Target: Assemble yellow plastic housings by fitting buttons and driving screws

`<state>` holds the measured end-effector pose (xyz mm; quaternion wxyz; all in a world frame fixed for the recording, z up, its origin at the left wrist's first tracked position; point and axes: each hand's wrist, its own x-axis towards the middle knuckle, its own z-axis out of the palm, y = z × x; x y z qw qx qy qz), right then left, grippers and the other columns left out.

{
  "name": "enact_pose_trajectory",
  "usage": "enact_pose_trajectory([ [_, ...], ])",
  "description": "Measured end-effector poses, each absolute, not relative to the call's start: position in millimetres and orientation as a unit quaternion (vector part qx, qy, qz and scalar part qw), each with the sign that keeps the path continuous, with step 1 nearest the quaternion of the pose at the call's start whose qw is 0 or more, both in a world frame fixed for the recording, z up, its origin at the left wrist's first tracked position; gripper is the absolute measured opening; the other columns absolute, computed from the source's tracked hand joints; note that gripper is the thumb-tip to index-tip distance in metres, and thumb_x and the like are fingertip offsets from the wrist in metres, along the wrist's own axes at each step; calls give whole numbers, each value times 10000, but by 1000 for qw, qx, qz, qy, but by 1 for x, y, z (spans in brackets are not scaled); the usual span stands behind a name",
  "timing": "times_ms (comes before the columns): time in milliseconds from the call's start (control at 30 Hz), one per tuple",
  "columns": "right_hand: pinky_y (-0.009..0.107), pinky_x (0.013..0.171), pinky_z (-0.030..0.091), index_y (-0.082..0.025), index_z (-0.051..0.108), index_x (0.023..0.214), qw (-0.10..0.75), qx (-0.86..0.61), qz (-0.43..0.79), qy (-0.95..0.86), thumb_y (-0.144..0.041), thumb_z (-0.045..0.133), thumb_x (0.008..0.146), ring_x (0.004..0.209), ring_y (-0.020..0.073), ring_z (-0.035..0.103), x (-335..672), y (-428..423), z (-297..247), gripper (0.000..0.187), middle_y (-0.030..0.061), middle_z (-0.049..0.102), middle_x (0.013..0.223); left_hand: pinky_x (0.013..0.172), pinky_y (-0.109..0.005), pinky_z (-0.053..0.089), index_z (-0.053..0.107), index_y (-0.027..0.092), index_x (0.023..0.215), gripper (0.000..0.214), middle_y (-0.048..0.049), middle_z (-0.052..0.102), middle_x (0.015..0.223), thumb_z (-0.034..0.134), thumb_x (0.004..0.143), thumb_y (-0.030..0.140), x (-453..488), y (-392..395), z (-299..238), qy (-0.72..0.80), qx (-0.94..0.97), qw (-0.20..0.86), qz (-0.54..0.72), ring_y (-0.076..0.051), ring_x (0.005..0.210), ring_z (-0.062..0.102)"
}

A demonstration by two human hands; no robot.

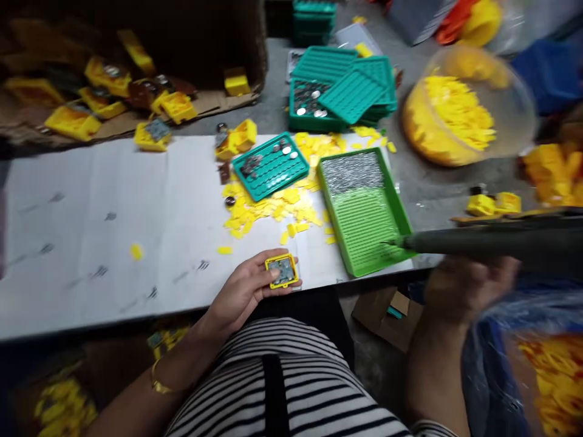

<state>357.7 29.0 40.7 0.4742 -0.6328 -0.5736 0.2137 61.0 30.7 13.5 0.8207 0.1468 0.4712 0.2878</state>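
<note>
My left hand [246,285] rests on the white table sheet near its front edge, fingers closed around a small yellow square part [282,271] with a grey board inside. My right hand [469,285] is blurred at the right, below the table edge, wrapped around a long dark screwdriver-like tool [492,241]. The tool's tip points left over the near corner of a bright green tray [364,218], which holds a layer of tiny silver screws at its far end.
A teal grid tray [271,165] with round cells lies among loose yellow chips [277,209]. Stacked teal trays [346,91] stand behind. A clear bowl of yellow pieces [460,115] sits at the right. A cardboard box with yellow housings [113,85] is at the back left.
</note>
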Motion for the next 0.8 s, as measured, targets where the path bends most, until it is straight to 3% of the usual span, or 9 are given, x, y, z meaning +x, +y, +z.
enact_pose_trajectory([
  [67,394,804,527,-272,606,1159,543,-591,214,-557,-628,623,793,938,268,673,377,34,42,511,87,682,900,796,-321,585,585,171,1185,411,-121,706,1149,701,797,236,70,33,13,462,151,833,265,-250,935,727],
  [133,411,732,548,-258,618,1134,548,-542,288,-569,-498,739,743,757,245,680,390,41,42,475,38,671,759,814,-318,583,577,178,1185,408,-118,703,1163,703,802,240,77,35,12,454,153,845,238,-248,959,723],
  [267,340,571,527,-242,636,1035,542,-470,363,-595,-449,715,769,564,171,596,391,62,40,347,-13,612,635,808,-302,583,567,193,1209,436,-118,690,1205,714,802,243,90,37,11,457,152,856,187,-246,992,714],
  [433,353,536,520,-260,503,1013,622,-512,221,-549,-670,507,809,464,161,507,367,89,43,457,-44,484,581,804,-299,585,580,180,1227,453,-110,707,1157,716,800,242,110,37,4,466,168,852,169,-238,1012,704],
  [567,314,551,494,-279,444,1081,592,-607,139,-511,-613,345,909,497,146,463,356,109,41,389,-35,400,613,794,-329,594,605,167,1200,449,-113,721,1103,736,777,239,122,37,-1,469,164,855,146,-240,968,711],
  [667,301,468,442,-302,462,1061,602,-614,96,-502,-652,372,897,448,138,428,356,129,28,397,-32,408,614,762,-333,604,582,149,1222,462,-128,710,1117,718,788,228,125,37,-3,487,153,848,145,-247,949,714],
  [800,279,367,344,-302,491,940,695,-495,96,-512,-603,553,844,358,106,364,355,153,11,323,-58,412,584,744,-323,612,548,134,1254,465,-133,697,1136,683,815,204,125,39,-3,491,155,846,138,-249,957,709],
])
